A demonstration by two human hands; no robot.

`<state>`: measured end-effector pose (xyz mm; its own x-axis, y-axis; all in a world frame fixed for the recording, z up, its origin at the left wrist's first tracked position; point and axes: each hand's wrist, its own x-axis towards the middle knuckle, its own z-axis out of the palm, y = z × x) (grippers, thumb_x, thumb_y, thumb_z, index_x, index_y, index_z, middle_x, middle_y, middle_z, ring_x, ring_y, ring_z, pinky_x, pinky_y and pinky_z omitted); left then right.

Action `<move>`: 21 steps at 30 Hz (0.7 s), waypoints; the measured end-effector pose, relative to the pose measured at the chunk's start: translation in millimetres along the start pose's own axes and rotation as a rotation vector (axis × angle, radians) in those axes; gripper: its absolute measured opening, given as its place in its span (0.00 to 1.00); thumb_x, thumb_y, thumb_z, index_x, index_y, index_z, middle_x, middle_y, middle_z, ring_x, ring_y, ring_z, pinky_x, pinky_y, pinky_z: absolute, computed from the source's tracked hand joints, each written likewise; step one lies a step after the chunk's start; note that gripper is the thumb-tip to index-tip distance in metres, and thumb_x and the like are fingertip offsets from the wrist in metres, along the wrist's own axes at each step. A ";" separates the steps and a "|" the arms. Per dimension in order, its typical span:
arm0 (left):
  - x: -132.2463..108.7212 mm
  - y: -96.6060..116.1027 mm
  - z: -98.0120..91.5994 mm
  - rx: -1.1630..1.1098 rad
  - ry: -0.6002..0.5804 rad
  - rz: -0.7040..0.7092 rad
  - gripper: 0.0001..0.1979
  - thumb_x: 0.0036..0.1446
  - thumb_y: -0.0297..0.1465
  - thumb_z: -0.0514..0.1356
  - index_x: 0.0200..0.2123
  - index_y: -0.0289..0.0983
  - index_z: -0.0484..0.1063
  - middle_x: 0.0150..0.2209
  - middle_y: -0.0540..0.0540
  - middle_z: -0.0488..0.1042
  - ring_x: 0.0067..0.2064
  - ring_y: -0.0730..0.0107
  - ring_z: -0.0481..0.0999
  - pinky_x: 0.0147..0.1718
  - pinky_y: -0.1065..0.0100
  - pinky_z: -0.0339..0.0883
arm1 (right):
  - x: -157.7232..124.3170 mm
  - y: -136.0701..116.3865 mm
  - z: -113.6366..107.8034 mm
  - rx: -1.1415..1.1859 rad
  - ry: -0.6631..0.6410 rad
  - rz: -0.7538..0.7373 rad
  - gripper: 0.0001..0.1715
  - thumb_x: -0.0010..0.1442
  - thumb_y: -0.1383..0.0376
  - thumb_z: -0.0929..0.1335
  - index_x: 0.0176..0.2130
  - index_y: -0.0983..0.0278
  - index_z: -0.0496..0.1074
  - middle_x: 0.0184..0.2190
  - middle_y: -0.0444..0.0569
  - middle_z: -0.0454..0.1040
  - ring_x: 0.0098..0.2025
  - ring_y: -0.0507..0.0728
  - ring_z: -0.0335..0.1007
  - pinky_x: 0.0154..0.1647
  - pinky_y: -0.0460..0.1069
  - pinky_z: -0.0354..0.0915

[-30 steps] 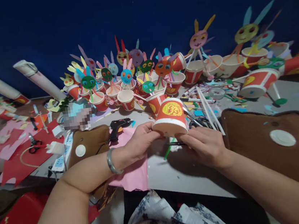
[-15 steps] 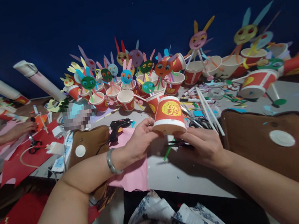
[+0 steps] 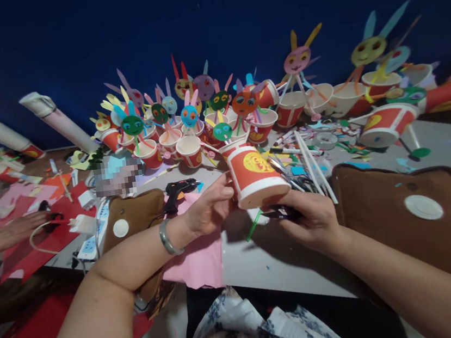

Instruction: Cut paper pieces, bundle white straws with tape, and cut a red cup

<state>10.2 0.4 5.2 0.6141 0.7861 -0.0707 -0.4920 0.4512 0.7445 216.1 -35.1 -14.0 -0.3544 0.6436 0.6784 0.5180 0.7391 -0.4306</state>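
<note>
A red and white paper cup (image 3: 254,171) with a yellow emblem is tilted, its base toward me. My left hand (image 3: 214,206) grips its left side, fingers partly behind it. Under the base my right hand (image 3: 311,216) is closed round black-handled scissors (image 3: 282,212), with its fingertips at the cup's lower right edge. A thin green strip (image 3: 254,226) slants down below the cup, beside the scissors. A green paper face with yellow ears (image 3: 222,131) shows just behind the cup's upper edge.
Behind stand several paper cups (image 3: 189,151) with rabbit-like faces. A black glue gun (image 3: 179,191) lies left, near pink paper (image 3: 195,260) and a power strip (image 3: 97,234). Brown pads (image 3: 405,223) flank the work area. Another person's hand (image 3: 27,229) is over red paper at far left.
The cup has shifted slightly right and down and turned in my hands. My left hand has moved lower along its side. The other person's hand at far left has moved down.
</note>
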 end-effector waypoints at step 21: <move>2.5 6.3 -6.9 0.106 0.093 -0.049 0.17 0.45 0.37 0.71 0.38 0.36 0.78 0.34 0.46 0.78 0.35 0.68 0.77 0.39 0.67 0.69 | 2.2 0.0 6.0 0.003 -0.007 0.106 0.14 0.56 0.73 0.65 0.40 0.59 0.74 0.32 0.46 0.80 0.30 0.53 0.76 0.30 0.46 0.69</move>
<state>4.3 8.1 5.1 0.5736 0.8021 -0.1663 -0.3918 0.4469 0.8042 210.7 -32.5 -16.0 -0.3030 0.7196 0.6248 0.5509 0.6672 -0.5013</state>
